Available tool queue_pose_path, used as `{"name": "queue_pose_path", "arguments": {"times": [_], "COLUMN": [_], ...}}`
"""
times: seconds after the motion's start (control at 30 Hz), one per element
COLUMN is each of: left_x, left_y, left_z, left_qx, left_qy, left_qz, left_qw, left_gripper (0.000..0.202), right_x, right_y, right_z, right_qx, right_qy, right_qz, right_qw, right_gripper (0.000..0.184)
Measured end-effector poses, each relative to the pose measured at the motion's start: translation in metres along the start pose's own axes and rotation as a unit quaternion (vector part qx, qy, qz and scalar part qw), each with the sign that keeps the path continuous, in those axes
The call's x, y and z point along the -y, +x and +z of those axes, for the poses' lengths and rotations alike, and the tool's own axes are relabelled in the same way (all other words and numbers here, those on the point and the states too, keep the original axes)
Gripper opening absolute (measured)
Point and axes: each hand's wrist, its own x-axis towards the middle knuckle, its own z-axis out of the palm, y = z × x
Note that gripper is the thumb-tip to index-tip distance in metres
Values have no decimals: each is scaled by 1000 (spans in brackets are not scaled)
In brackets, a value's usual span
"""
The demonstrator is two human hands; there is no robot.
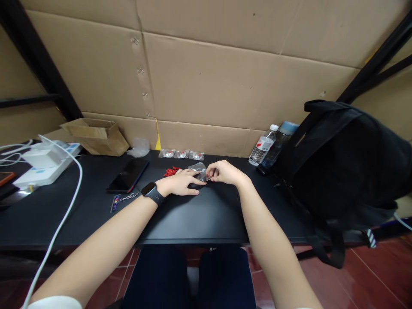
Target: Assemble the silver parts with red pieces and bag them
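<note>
A small clear plastic bag (200,168) lies on the black table between my two hands. My left hand (183,181), a dark watch on its wrist, lies flat with fingers outstretched, the fingertips touching the bag's near side. My right hand (227,172) is closed in a pinch at the bag's right end. A bit of red shows at its fingertips, too small to name. Beside my left hand, on its far side, is a bunch of red cords (170,172). Behind the bag, several small sealed clear packets (182,154) with round contents form a row.
Left of my hands are a dark phone (128,175), a keychain (119,200), an open cardboard box (98,136) and a white power strip (45,169) with cables. A water bottle (261,149), a dark tumbler (273,150) and a black backpack (347,163) stand at right. Cardboard (209,77) walls the back.
</note>
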Motion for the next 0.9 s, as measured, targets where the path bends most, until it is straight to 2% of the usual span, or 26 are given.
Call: {"name": "queue_pose_path", "arguments": {"times": [0.13,0.3,0.53,0.67,0.73,0.9], "left_x": [2,0,6,10,10,8], "left_y": [0,-1,0,1,0,0], "left_z": [0,-3,0,2,2,1], "left_qx": [1,12,-2,3,11,9], "left_qy": [-3,6,-8,-9,-9,-21], "left_qz": [12,9,22,29,25,26], "left_qw": [1000,1000,1000,1000,1000,999], "left_gripper": [49,49,46,47,49,49], "right_x": [4,9,14,5,-2,-11], "right_y": [3,5,4,6,7,11], "right_z": [4,7,10,13,14,19], "right_qx": [-34,-77,-27,-5,-34,-84], "right_qy": [-35,-56,-63,-45,-65,-99], "right_qz": [-45,-55,-49,-29,-6,49], "right_qw": [998,994,996,999,997,990], "right_gripper": [26,29,32,24,21,31]}}
